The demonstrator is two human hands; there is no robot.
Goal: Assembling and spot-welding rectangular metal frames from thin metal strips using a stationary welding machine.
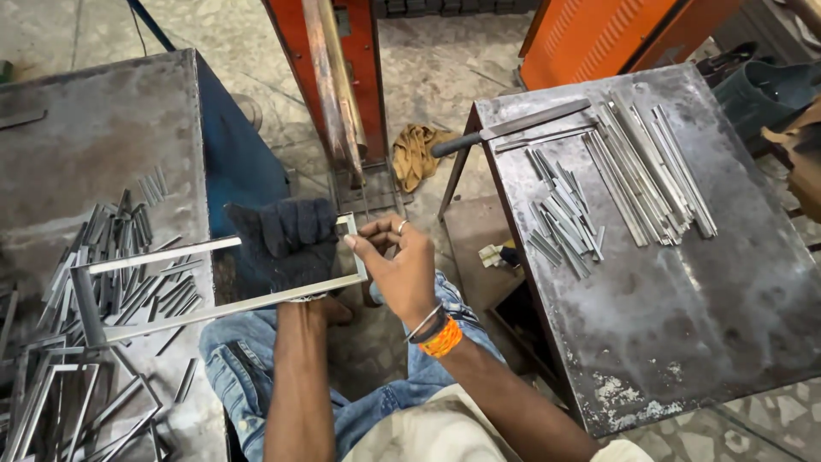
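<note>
I hold a thin rectangular metal frame (pixel 162 254) flat in front of me, over my lap. My left hand (pixel 286 244), in a dark knitted glove, grips the frame near its right end from behind. My right hand (pixel 395 265), bare with a ring and an orange wristband, pinches the frame's right short side between thumb and fingers. The frame's left end reaches over the left table.
The left metal table (pixel 103 137) carries several short metal strips (pixel 128 248) and finished frames (pixel 68 402). The right metal table (pixel 684 282) holds a long file (pixel 513 128), short strips (pixel 560 218) and long strips (pixel 646 167). An orange machine (pixel 342 77) and a yellow rag (pixel 415 154) lie ahead.
</note>
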